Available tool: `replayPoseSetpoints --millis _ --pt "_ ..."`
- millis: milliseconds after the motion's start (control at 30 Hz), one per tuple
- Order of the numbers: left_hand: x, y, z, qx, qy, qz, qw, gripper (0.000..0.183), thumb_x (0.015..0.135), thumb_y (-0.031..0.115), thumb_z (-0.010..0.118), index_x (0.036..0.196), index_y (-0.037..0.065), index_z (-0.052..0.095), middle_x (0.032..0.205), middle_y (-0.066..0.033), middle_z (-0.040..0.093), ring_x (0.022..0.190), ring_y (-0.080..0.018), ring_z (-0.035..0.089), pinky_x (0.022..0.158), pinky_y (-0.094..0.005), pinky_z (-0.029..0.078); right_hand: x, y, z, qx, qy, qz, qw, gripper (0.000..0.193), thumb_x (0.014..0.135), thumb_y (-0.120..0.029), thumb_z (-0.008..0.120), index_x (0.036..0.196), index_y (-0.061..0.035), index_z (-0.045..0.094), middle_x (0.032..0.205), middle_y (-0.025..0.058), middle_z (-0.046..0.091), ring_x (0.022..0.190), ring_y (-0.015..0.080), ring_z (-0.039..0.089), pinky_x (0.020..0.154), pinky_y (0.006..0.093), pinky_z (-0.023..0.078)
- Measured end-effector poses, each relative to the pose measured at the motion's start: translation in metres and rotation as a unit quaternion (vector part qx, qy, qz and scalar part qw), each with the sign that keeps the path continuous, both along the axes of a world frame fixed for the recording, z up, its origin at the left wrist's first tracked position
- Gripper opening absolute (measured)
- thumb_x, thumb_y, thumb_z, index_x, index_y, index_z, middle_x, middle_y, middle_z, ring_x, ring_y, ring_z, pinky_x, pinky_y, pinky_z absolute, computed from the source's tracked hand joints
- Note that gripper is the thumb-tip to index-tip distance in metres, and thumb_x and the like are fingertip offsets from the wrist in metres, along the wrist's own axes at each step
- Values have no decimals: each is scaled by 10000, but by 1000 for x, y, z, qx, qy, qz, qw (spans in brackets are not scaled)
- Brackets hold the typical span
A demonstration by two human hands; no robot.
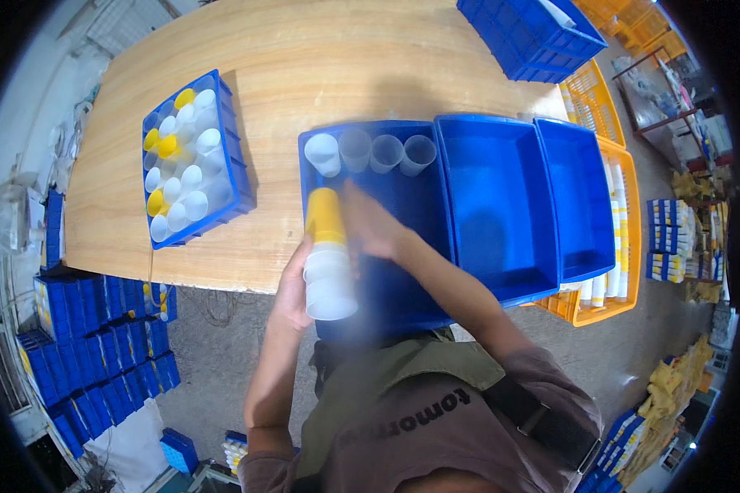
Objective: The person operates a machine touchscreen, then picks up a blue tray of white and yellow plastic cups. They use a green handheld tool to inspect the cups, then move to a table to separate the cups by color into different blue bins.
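A nested stack of plastic cups (330, 283), yellow at the far end and translucent white at the near end, is tilted with its open mouth toward me. My left hand (291, 289) is closed around its left side. Just right of the stack is my right hand (376, 228), its fingers smeared by motion; whether they touch the cups I cannot tell. Both hands are over the nearest blue crate (411, 205). Along that crate's far wall stand a white cup (322, 154) and several clear cups (386, 153) in a row.
Two more blue crates (501, 222) (580, 197) adjoin on the right, by an orange crate (631, 246) holding white and yellow stacks. A blue crate (242, 177) of white and yellow cups sits left on the wooden table (304, 66). Another blue crate (526, 41) is far right.
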State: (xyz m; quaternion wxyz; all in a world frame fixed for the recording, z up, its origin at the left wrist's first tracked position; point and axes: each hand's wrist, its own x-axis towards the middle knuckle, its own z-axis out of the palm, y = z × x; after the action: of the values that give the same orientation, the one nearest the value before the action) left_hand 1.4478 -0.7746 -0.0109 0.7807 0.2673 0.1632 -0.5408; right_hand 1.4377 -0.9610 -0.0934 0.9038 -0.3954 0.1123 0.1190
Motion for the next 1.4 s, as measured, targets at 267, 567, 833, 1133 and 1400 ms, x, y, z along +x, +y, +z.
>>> replayPoseSetpoints --millis 267,567,833,1133,1400 --pt "-11 -15 1 -36 37 -105 993 498 970 414 546 1198 -29 554 993 -205 667 826 -295 685 742 -415 584 -55 -25 28 246 122 -233 933 555 969 -518 503 1228 -28 529 1154 165 643 1253 282 513 1085 457 351" --pt "-6 -6 -5 16 -45 -175 983 604 1004 468 456 1348 -27 409 1070 -243 639 902 -296 693 776 -424 599 -47 -14 18 109 36 -126 985 538 955 -451 568 1283 -36 470 1162 179 621 1126 286 586 987 398 428" --pt "0 10 -3 117 -50 -91 988 636 999 503 442 1331 -39 408 1033 -243 640 913 -321 685 741 -425 605 -32 13 24 -91 75 -3 993 405 987 -312 520 1231 9 550 1235 169 597 1119 274 585 938 374 470" --pt "-18 23 10 46 -31 -51 997 661 1003 504 421 1378 -37 366 1161 -264 594 960 -347 662 791 -468 598 -29 24 11 9 68 33 997 540 1015 -517 390 1299 -65 474 1146 114 609 1061 245 603 942 417 476" --pt "-35 26 14 33 -29 -26 999 636 1001 476 444 1355 -51 399 1155 -266 590 946 -324 661 851 -455 573 -48 27 34 8 175 -14 985 440 981 -330 544 1279 -8 505 1183 130 614 1084 264 589 972 365 451"
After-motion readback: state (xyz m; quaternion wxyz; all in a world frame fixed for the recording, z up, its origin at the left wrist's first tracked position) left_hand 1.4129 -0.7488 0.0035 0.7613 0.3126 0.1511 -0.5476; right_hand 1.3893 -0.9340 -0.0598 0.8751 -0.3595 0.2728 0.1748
